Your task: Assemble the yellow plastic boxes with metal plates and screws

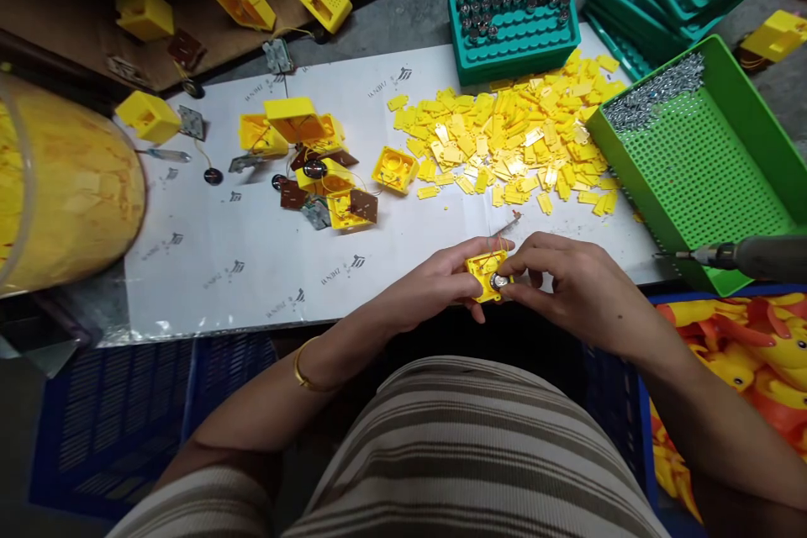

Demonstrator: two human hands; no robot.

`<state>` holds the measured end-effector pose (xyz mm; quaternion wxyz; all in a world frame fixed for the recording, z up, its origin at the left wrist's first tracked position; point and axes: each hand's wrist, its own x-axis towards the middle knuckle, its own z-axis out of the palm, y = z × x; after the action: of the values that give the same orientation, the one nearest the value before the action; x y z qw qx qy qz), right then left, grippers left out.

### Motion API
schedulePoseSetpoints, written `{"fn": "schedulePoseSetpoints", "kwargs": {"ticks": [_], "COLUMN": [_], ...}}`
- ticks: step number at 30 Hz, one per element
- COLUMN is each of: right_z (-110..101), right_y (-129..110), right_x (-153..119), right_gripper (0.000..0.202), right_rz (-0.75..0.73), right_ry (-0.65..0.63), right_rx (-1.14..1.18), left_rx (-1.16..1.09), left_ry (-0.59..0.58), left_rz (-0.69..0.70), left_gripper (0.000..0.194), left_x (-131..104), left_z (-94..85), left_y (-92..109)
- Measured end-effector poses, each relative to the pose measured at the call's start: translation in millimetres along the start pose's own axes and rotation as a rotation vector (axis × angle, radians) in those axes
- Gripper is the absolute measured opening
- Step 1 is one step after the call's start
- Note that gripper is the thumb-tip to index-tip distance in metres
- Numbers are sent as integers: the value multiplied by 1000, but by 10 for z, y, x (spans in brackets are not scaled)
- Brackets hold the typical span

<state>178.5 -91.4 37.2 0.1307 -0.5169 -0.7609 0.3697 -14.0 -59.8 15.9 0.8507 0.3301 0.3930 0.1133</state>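
Near the table's front edge, my left hand (454, 273) grips a small open yellow plastic case (482, 271), its inside facing up and thin wires showing. The fingers of my right hand (555, 282) are pinched at the case's right side, on a silver button cell (500, 281); the fingertips partly cover it. A small brown part on a wire (514, 218) lies just beyond the case. Behind my hands is a spread pile of flat yellow battery covers (504, 143).
A teal tray (514, 59) holds many button cells. To the right stand a green basket (731, 176) with screws and an electric screwdriver (744, 254). Wired yellow cases (315, 134) lie left of centre, beside a large tub (69, 185). Yellow-orange toys (744, 353) fill a blue crate.
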Motion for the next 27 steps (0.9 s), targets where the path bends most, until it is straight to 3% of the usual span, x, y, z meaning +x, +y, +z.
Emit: {"fn": "schedulePoseSetpoints", "kwargs": {"ticks": [4,12,16,20,21,25,27], "right_z": [-13,73,115,101,87,30,21], "right_y": [3,24,36,31,37,120,184], "right_x": [23,30,-66,-160,-171,-140,-87], "right_gripper": [8,2,12,23,24,34,47], "right_rz": [21,110,30,-63,-63,84,119], "right_ry": [-39,37,61,34,75,436,387], "right_rx": [-47,-51,-43,94,142,265,314], "left_rx": [51,166,148,130,117,64,58], "left_ry": [2,32,8,24,17,-21,-46], "left_rz": [24,90,70,102,100,64,26], "left_gripper": [53,49,49,35,34,32,32], "left_x": [6,19,43,53,47,7,-9], "left_z": [18,23,3,-3,-2,-1,-6], "left_y": [30,0,-38,-68,-69,-41,-20]}}
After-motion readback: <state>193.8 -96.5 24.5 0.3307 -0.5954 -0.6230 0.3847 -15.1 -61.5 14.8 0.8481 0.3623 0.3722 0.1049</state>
